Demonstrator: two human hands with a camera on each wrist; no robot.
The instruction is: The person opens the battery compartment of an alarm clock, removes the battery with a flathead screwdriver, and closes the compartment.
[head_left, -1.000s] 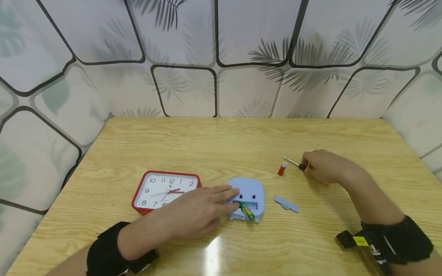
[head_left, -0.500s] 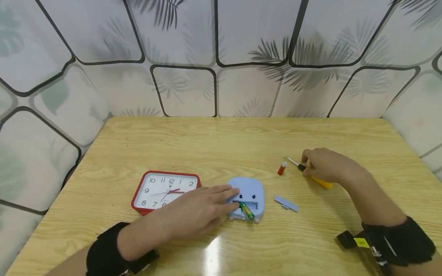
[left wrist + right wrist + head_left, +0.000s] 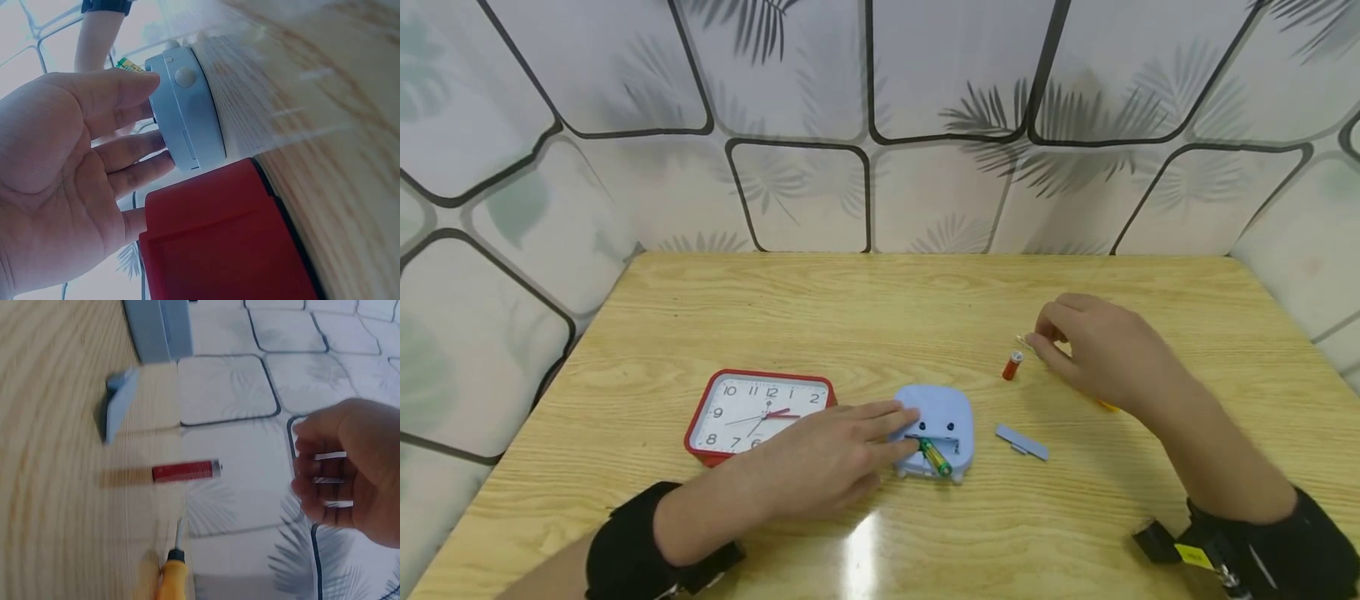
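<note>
My left hand (image 3: 831,454) lies with extended fingers on the left side of a small light-blue device (image 3: 953,404) with little round feet. Its battery compartment faces up, and a green-and-gold battery (image 3: 936,459) sits slanted in it. In the left wrist view the thumb is near the device's (image 3: 190,119) edge. My right hand (image 3: 1097,354), fingers loosely bent and holding nothing, hovers over a screwdriver (image 3: 174,575) with a yellow handle, largely covering it in the head view. A red battery (image 3: 1012,366) stands upright just left of that hand.
A red-framed clock (image 3: 763,412) lies face up at the left, partly behind the left forearm. The blue battery cover (image 3: 1022,442) rests on the wooden table (image 3: 850,308), right of the device. A patterned backdrop (image 3: 940,196) rises behind the table's far edge.
My right hand has let go of the screwdriver, leaving it on the table, and has risen and shifted left toward the red battery. The left hand stays in place.
</note>
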